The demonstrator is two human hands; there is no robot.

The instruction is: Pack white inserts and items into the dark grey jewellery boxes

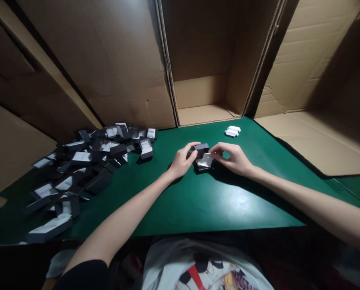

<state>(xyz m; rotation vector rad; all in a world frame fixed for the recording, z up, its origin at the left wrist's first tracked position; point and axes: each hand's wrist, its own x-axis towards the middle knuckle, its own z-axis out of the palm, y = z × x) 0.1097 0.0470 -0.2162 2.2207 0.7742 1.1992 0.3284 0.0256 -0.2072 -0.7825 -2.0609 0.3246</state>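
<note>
A small dark hinged box [203,158] with a white lining lies open on the green mat [198,201] at the middle. My left hand [183,160] grips its left side, thumb and fingers curled around the raised lid. My right hand [232,157] pinches the right edge of the white lining with its fingertips. Both forearms reach in from the near edge.
A heap of several similar dark boxes with white linings [86,165] covers the left of the mat. Two small white inserts [232,131] lie at the far right. An open cardboard carton [204,96] stands behind, flanked by cardboard walls; flat cardboard [318,137] lies to the right.
</note>
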